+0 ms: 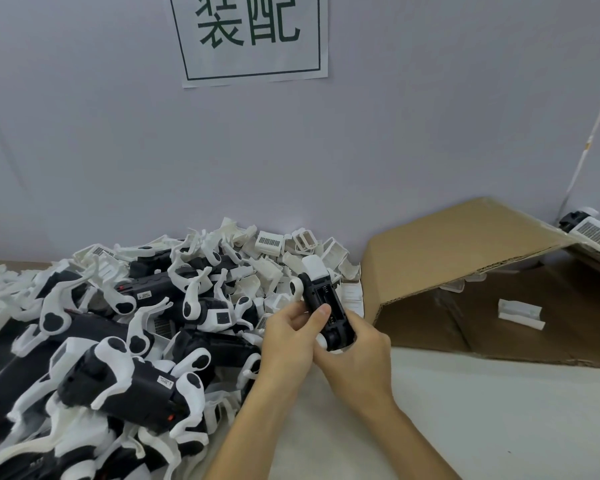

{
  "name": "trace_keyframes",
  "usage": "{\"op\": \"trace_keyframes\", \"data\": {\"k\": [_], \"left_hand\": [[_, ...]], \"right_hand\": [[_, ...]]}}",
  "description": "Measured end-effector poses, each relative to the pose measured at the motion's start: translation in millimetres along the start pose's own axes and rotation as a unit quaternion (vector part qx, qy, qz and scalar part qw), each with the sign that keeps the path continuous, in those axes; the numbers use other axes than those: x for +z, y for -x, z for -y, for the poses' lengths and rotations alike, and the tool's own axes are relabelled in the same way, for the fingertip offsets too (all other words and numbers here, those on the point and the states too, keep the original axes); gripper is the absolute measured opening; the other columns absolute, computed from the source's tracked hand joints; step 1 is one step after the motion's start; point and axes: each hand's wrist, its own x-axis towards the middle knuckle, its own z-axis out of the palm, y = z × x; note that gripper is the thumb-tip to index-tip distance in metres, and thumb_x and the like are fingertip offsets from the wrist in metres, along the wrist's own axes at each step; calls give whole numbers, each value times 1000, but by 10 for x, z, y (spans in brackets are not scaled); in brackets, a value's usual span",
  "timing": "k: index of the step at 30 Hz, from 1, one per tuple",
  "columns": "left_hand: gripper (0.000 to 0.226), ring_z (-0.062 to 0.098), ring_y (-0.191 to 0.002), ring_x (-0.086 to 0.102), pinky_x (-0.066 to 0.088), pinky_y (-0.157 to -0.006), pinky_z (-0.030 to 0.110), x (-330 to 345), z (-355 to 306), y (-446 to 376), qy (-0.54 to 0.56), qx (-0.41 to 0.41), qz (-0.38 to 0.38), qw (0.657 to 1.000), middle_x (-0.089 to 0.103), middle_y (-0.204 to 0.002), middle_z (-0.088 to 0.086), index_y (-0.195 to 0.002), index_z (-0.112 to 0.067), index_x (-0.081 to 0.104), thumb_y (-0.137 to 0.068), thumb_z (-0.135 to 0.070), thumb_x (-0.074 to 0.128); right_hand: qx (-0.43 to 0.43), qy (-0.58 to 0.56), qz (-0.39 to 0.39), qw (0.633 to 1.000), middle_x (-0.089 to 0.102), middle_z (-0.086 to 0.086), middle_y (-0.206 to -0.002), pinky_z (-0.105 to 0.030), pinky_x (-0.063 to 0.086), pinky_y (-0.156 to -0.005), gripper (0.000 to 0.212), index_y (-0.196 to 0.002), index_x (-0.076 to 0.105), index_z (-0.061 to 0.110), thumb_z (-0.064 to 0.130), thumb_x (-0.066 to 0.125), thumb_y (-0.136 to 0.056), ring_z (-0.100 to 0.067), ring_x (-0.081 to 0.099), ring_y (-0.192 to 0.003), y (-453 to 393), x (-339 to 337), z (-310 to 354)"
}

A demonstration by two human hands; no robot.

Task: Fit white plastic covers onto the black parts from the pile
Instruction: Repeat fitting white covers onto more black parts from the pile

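A black part (328, 308) is gripped by both the left hand (290, 344) and right hand (355, 355) just right of the pile (118, 334), its white cover (314, 268) seated at the far end, where a skewed push could leave it unlatched.

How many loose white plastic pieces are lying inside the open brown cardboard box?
1 clearly: a white plastic piece lies inside the open brown cardboard box, on its floor near the middle. Pale bits under the flap's edge may be more; the flap may hide others.
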Motion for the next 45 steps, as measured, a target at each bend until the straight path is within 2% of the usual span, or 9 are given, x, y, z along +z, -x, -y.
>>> {"op": "trace_keyframes", "data": {"k": [6,11,14,18,25,33,37,40,45], "left_hand": [[19,10,-92,74,55,-73,16,30,12,4,-7,34,-14,999,79,-94,-2,-102,-18,73,-93,-2,65],[41,18,-90,74,57,-71,22,41,47,5,-84,82,5,993,78,-89,-1,-94,-24,73,-86,14,62],[47,15,-86,71,58,-71,26,52,78,26,-171,115,23,978,76,-86,-7,-88,-33,74,-85,12,60],[49,-8,-71,63,44,-63,7,81,96,81,-259,147,52,953,69,-71,-25,-86,-30,75,-81,14,56],[44,-4,-78,67,50,-67,12,96,140,72,-266,152,53,951,73,-80,-20,-105,-18,77,-83,13,55],[45,-3,-76,67,50,-68,13,114,192,86,-266,158,58,949,72,-82,-25,-108,-24,73,-84,7,52],[44,6,-87,70,55,-77,24,136,186,90,-239,182,-9,954,74,-91,-12,-108,-26,69,-88,10,51],[39,6,-95,69,53,-83,22,145,140,47,-134,149,-96,975,73,-99,-8,-105,-33,61,-98,4,51],[31,20,-93,67,52,-83,31,64,54,-6,124,-20,-141,982,71,-97,6,-93,-15,72,-105,-16,44]], "right_hand": [[18,-68,85,994,72,21,-107,-11,49,-84,44,-119,61,45,26,71,-80,0,67,-104,-5,-48,-17],[61,-142,67,986,54,11,-142,-42,42,-111,70,-148,36,27,25,58,-83,0,48,-133,26,-105,-88],[62,-162,14,985,56,3,-141,-37,46,-107,75,-151,34,19,28,64,-83,-9,53,-131,7,-97,-62],[122,-205,-53,970,63,4,-123,-18,54,-87,82,-143,42,25,35,84,-73,-3,65,-108,-52,-62,-26],[123,-125,-136,975,73,12,-82,-25,59,-71,55,-112,69,23,48,83,-65,-7,72,-79,-166,-67,-19],[104,-149,-140,973,72,19,-86,-16,56,-67,49,-114,68,22,36,89,-71,-6,72,-79,-158,-77,-47],[81,-209,-55,973,70,16,-114,-15,53,-82,70,-136,49,32,55,75,-74,-1,66,-108,-139,-90,19],[63,-224,-56,971,60,11,-132,-22,50,-94,53,-142,39,36,47,51,-92,-3,58,-121,-67,-88,-23],[101,-167,-77,978,66,7,-86,-30,50,-72,27,-112,61,31,30,46,-88,-8,62,-82,-23,-65,-98]]}}
